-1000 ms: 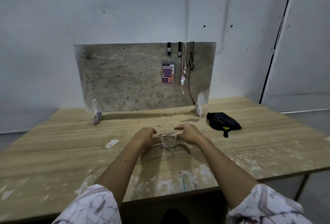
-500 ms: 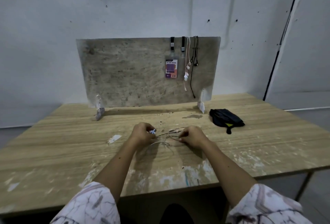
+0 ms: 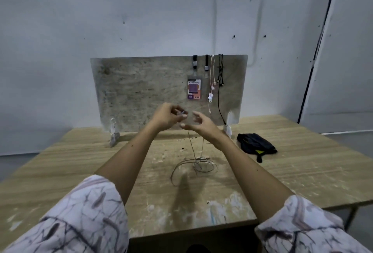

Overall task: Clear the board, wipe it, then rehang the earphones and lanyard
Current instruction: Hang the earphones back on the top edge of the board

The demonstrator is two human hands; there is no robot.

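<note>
- The left hand (image 3: 167,116) is raised above the table, fingers curled, pinching the small pale end of a thin cable (image 3: 193,160) between thumb and fingertips.
- The right hand (image 3: 198,124) is raised just beside it, fingers loosely spread and half curled; whether it touches the cable cannot be told.
- Two strands of the cable hang from the hands down to the table (image 3: 80,162), where the rest lies in loose loops in front of the board.
- The board (image 3: 141,91) stands upright on two small feet at the far edge of the table, against the wall.
- A badge (image 3: 194,89) hangs near the board's upper right on black straps over the top edge.
- Just right of it hang white earphones (image 3: 211,95), then black earphones (image 3: 220,83), cords draped over the top edge.
- A black cloth (image 3: 255,145) lies on the table right of the board's foot, well apart from the cable loops.
- Patterned sleeves (image 3: 84,222) cover both upper arms.
</note>
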